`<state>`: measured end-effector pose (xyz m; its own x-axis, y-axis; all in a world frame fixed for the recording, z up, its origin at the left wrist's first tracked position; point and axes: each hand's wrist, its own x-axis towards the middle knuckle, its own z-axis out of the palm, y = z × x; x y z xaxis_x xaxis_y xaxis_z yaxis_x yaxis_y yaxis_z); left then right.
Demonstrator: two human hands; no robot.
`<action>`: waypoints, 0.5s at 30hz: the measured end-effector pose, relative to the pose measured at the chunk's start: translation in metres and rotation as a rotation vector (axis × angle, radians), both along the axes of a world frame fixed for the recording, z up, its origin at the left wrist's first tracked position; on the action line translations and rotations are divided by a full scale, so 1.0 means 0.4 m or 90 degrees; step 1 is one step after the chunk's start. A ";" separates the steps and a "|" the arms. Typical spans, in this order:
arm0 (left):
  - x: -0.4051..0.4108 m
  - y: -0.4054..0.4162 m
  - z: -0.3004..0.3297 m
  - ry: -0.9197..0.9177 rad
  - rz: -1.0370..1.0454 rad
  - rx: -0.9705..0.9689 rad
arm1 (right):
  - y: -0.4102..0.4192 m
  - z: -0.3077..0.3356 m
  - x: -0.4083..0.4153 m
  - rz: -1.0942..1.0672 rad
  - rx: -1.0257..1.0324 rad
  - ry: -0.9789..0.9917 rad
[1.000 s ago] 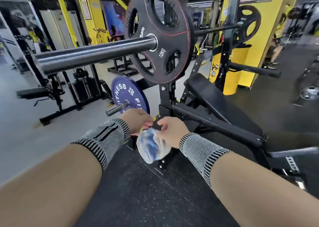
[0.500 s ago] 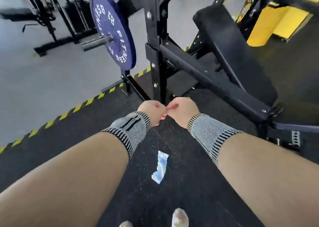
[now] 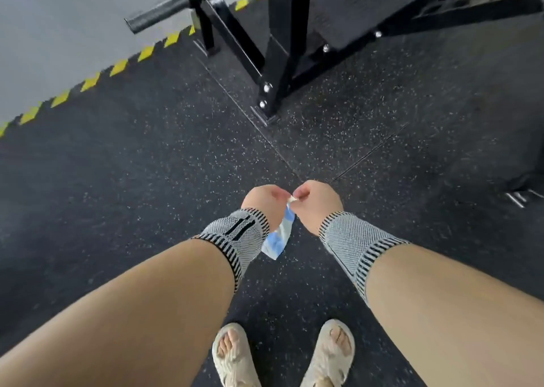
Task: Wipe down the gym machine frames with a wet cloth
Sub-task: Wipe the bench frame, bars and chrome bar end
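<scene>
Head view, nearest first: beige woven sandals on speckled black rubber flooring. Above them, ribbed grey knit wrist sleeves. Left hand and right hand sit knuckle to knuckle, fingers curled, pinching a crumpled white-and-blue cloth that hangs between the wrists. Beyond stands the bolted, black steel machine frame.
</scene>
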<state>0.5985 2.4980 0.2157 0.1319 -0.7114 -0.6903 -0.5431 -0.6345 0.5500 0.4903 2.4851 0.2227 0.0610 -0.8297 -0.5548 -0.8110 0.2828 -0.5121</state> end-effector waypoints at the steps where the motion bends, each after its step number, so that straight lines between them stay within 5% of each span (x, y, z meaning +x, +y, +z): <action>1: 0.002 0.005 -0.094 -0.012 0.003 0.001 | 0.001 -0.095 0.000 0.004 0.011 0.008; 9: -0.001 -0.005 -0.742 -0.108 -0.041 0.002 | -0.009 -0.729 0.009 0.084 0.081 0.055; 15: -0.018 -0.027 -0.946 -0.241 -0.258 0.113 | -0.063 -0.910 -0.007 0.129 0.073 0.107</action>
<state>0.5911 2.4870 -0.1628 0.1336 -0.6337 -0.7619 -0.8998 -0.3998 0.1747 0.4874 2.4598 -0.1411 0.1181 -0.7408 -0.6612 -0.9277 0.1551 -0.3395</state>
